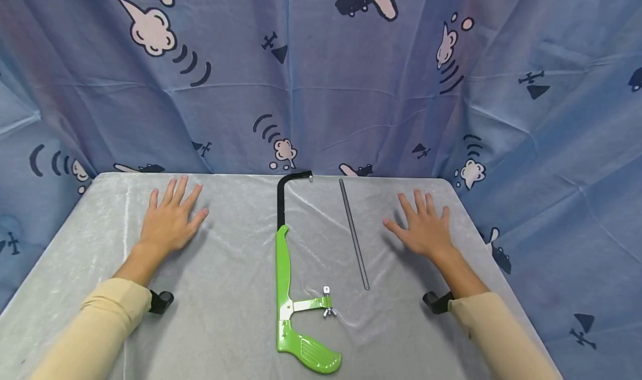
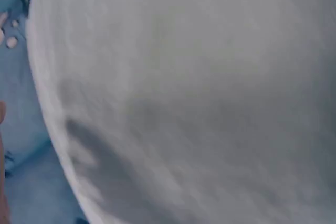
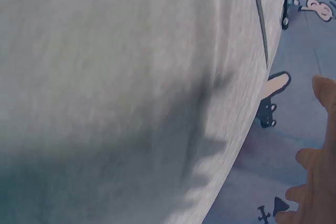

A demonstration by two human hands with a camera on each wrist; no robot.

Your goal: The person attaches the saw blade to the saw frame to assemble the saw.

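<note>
A hacksaw frame [image 1: 283, 279] with a bright green handle and a black bent front bar lies lengthwise on the table, no blade fitted between its ends. To its right lies a thin dark hacksaw blade [image 1: 354, 234], slightly slanted. My left hand [image 1: 170, 221], fingers spread, is over the left part of the table and holds nothing. On the other side my right hand [image 1: 423, 227] is spread too, palm down and bare, with the blade to its left. The right wrist view shows part of the blade [image 3: 260, 17] and the fingers [image 3: 310, 161] at the edge.
A grey cloth-covered table [image 1: 225, 324] carries both items. Behind it and along its sides hangs a blue patterned curtain [image 1: 321, 107]. The frame's wing nut [image 1: 329, 312] sticks out at its lower right. Black straps [image 1: 161, 302] circle both wrists.
</note>
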